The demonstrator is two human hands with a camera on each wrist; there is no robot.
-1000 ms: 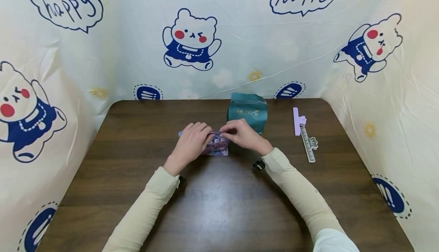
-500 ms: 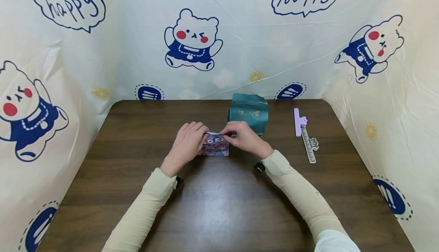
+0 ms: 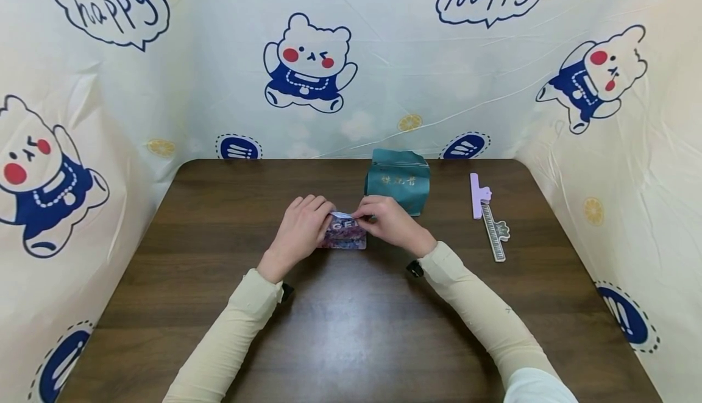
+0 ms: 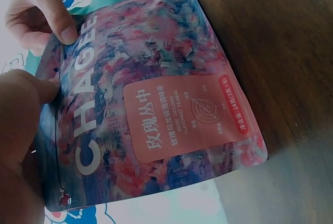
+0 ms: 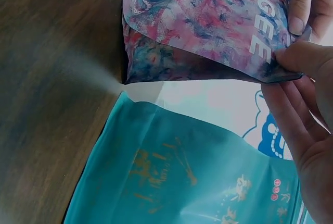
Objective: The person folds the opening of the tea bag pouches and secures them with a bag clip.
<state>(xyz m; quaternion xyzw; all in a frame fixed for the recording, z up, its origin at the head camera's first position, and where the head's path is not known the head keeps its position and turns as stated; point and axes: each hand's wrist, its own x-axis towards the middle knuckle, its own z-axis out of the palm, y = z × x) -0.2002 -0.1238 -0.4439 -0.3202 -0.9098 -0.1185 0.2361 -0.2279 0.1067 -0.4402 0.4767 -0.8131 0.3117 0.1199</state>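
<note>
"See that pale, creased sheeting point(image 3: 219, 86) around three sides?"

"Yes, with winking bears point(image 3: 304, 83) in blue clothes and "happy" inside wavy bubbles point(image 3: 112, 8)."

"And the surface point(image 3: 192, 256)?"

"Dark wood grain, rounded far corners, a soft patch of white light point(image 3: 342, 336) shining on it."

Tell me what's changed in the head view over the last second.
The left grip has shifted slightly left along the pink-blue pouch, whose top edge now shows a pale strip. The right grip still pinches it; the teal pouch, purple clip and patterned clip stayed put.
</note>
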